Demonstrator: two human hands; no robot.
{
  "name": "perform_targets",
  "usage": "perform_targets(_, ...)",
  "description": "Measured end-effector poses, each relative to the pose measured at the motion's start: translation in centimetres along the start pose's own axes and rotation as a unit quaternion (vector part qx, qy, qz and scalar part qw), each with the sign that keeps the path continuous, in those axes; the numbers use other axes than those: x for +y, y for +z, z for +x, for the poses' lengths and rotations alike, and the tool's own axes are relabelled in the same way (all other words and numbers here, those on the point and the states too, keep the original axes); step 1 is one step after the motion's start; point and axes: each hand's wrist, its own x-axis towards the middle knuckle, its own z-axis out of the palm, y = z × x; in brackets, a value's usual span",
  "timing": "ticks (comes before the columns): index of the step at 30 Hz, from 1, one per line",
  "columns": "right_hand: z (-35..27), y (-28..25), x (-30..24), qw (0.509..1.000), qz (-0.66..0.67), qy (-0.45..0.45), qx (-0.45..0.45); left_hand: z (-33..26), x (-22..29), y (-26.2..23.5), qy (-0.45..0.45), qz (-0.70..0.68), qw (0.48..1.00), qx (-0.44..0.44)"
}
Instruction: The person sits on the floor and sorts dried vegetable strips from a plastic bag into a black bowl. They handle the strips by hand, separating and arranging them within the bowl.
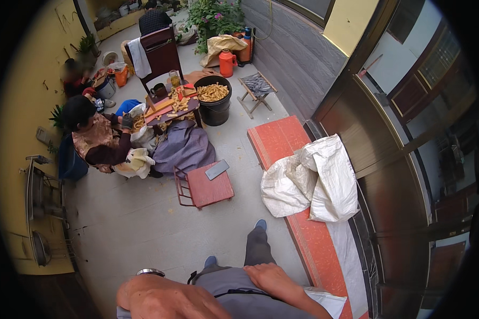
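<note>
My left hand (167,300) is close and large at the lower edge, with a metal watch (150,271) at its wrist. Its fingers are out of sight, so whether it holds anything does not show. Across the top of my grey trousers (226,279) lies my right hand (271,277), fingers flat on the cloth and holding nothing. Ahead stands a small red chair (210,189) with a phone (217,169) on its seat. White woven sacks (330,178) are heaped on a red step (279,135) to the right.
A seated person (98,130) with a gloved hand works at a low table (189,106) strewn with yellowish pieces. A black bucket (216,111) full of them stands beside it, near a folding stool (258,87). Other people sit farther back. A dark door (367,143) borders the right.
</note>
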Motion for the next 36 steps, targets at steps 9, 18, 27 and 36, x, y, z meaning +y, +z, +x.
perform_targets(9, 7.6, -13.8, 17.3, 0.996, -0.086, -0.012, -0.014, 10.2, -5.1, -8.3, 0.033, 0.027, 0.994, 0.099)
perform_targets(18, 12.1, -16.2, 22.0, 1.0, 0.011, 0.009, 0.006, 14.4, -5.0, -17.3, 0.054, 0.004, 0.997, 0.049)
perform_targets(27, 15.0, -19.1, 29.5, 0.988, 0.036, 0.107, -0.108, 17.1, -6.2, -24.8, 0.056, 0.026, 0.993, 0.101)
perform_targets(36, 24.0, -28.4, 36.1, 0.997, -0.04, 0.049, -0.035, 19.9, -6.1, -29.5, 0.039, 0.095, 0.992, 0.079)
